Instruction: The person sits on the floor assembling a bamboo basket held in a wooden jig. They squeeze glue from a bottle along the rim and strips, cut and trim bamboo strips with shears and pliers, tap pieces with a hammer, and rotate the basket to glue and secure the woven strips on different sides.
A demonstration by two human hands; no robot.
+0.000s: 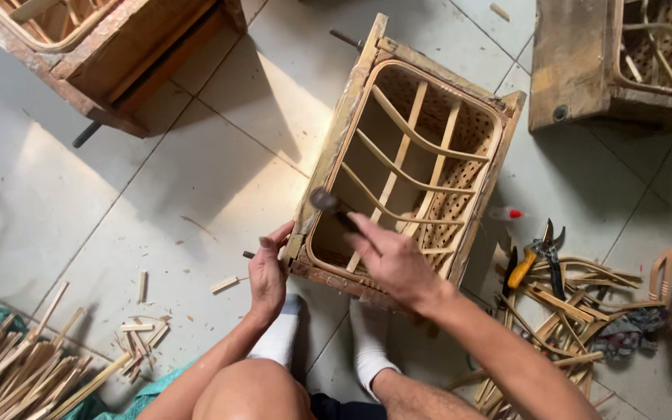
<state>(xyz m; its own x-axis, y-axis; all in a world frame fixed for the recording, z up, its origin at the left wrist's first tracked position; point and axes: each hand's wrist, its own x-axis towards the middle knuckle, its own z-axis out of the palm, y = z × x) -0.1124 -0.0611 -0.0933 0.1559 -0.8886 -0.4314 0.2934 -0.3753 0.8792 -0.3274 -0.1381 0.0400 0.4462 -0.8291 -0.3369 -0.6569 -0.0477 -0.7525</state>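
A wooden box mould [336, 148] stands on the tiled floor with a rattan frame of curved ribs [414, 167] fitted inside it. My left hand [267, 272] rests against the mould's near left corner and pinches a small dark nail or punch at the edge. My right hand [394, 260] grips a hammer [328, 204]; its blurred head hovers over the mould's left rim. My feet in white socks [367, 342] sit just under the mould.
Pliers with a yellow handle [534, 260] lie on a pile of rattan offcuts at right. A small glue tube [505, 212] lies beside the mould. Cut sticks [25, 365] are heaped at lower left. Two other wooden moulds [118, 47] [616, 62] stand at the top.
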